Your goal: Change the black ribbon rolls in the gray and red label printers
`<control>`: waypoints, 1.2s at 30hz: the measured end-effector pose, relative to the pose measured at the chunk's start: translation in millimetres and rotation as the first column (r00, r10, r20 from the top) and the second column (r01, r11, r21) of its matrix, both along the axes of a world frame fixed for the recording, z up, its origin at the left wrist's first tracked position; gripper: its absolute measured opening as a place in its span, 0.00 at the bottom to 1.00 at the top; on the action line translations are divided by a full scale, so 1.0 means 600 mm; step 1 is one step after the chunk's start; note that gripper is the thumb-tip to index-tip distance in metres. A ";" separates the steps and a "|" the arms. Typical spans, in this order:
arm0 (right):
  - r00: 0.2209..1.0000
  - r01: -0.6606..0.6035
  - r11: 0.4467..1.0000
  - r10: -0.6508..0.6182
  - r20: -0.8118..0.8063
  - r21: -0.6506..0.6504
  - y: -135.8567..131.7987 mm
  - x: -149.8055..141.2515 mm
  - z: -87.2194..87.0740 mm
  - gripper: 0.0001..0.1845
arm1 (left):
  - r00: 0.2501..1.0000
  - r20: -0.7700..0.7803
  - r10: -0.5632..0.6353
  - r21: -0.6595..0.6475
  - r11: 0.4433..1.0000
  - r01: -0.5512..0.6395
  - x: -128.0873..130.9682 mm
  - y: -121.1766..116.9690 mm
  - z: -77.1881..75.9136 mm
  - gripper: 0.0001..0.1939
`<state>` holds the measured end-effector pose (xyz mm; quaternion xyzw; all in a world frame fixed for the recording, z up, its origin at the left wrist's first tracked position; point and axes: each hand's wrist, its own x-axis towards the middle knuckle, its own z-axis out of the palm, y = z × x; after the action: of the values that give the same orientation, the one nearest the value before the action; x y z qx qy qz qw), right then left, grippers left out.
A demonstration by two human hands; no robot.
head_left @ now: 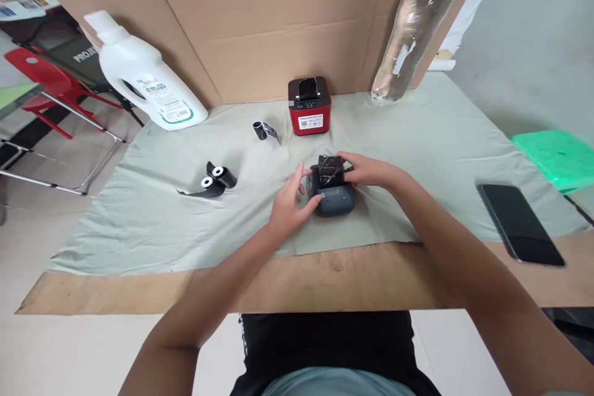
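Observation:
A small dark blue-grey label printer (335,201) sits on the pale green cloth (427,136) in the middle of the table. A shiny black roll (331,170) rests in its open top. My left hand (290,203) grips the printer's left side, thumb against its front. My right hand (366,170) pinches the black roll from the right, fingers closed on it.
A red and black printer (309,106) stands behind. Black ribbon rolls (216,179) and a small roll (264,130) lie to the left. A white detergent bottle (143,77), a clear plastic bottle (415,25), a phone (520,223), a green stool (557,158) and a cardboard wall (260,18) surround them.

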<state>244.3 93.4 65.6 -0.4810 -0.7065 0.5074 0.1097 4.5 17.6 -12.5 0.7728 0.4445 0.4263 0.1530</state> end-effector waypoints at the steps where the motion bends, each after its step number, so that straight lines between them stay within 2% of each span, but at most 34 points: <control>1: 1.000 0.004 1.000 -0.004 -0.018 0.004 -0.001 0.001 -0.003 0.23 | 1.000 0.019 0.002 -0.025 1.000 -0.001 -0.002 0.003 -0.002 0.43; 4: 0.999 0.004 1.000 -0.004 -0.043 0.001 0.001 0.002 -0.009 0.21 | 0.998 0.063 -0.008 -0.086 0.996 0.014 -0.008 0.013 -0.010 0.42; 7: 1.000 0.004 1.000 -0.004 -0.017 -0.020 0.008 0.008 -0.003 0.15 | 0.993 0.121 -0.001 -0.137 0.990 0.017 -0.011 0.019 -0.018 0.36; 10: 0.990 0.114 0.993 -0.116 0.079 0.024 0.006 0.016 0.020 0.12 | 0.987 0.160 0.017 -0.195 0.981 0.015 -0.013 0.021 -0.021 0.31; 12: 0.968 0.168 0.984 -0.175 0.177 0.053 -0.010 0.015 0.038 0.13 | 0.987 0.159 0.030 -0.209 0.978 0.004 -0.014 0.022 -0.020 0.29; 14: 0.951 0.128 0.988 -0.146 0.273 0.084 -0.043 0.004 0.050 0.14 | 0.988 0.150 0.043 -0.213 0.977 -0.010 -0.014 0.022 -0.017 0.28; 16: 0.929 0.062 0.984 -0.118 0.350 0.168 -0.085 -0.019 0.047 0.16 | 0.990 0.138 0.043 -0.216 0.976 -0.012 -0.015 0.021 -0.016 0.27; 18: 0.882 0.112 0.946 -0.236 0.408 0.305 -0.127 -0.049 0.028 0.26 | 0.991 0.129 0.027 -0.216 0.976 0.002 -0.016 0.021 -0.015 0.26; 20: 0.822 0.215 0.885 -0.392 0.413 0.412 -0.158 -0.079 0.002 0.42 | 0.991 0.135 0.012 -0.217 0.976 0.018 -0.017 0.020 -0.016 0.26; 22: 0.787 0.284 0.825 -0.492 0.373 0.489 -0.174 -0.101 -0.024 0.56 | 0.989 0.151 0.009 -0.231 0.973 0.026 -0.018 0.019 -0.015 0.27; 23: 0.778 0.308 0.799 -0.524 0.347 0.516 -0.176 -0.107 -0.034 0.60 | 0.988 0.151 0.015 -0.246 0.969 0.023 -0.018 0.018 -0.013 0.27; 25: 0.768 0.341 0.761 -0.564 0.303 0.553 -0.174 -0.112 -0.048 0.62 | 0.996 0.088 0.030 -0.281 0.960 -0.004 -0.016 0.014 -0.007 0.27; 28: 0.759 0.354 0.714 -0.596 0.261 0.604 -0.168 -0.111 -0.062 0.64 | 0.988 -0.152 0.039 -0.310 0.947 -0.085 -0.008 0.002 0.008 0.25; 31: 0.774 0.393 0.662 -0.613 0.158 0.638 -0.170 -0.113 -0.078 0.63 | 0.931 -0.365 0.002 -0.304 0.945 -0.122 0.001 -0.011 0.018 0.29; 36: 0.784 0.509 0.602 -0.620 -0.042 0.615 -0.167 -0.099 -0.097 0.60 | 0.820 -0.568 -0.075 -0.292 0.950 -0.115 0.010 -0.023 0.013 0.33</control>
<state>184.8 -6.9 7.5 -0.6626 -0.6458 0.1531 0.3472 10.8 3.6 -4.9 0.8259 0.5397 0.1004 0.1284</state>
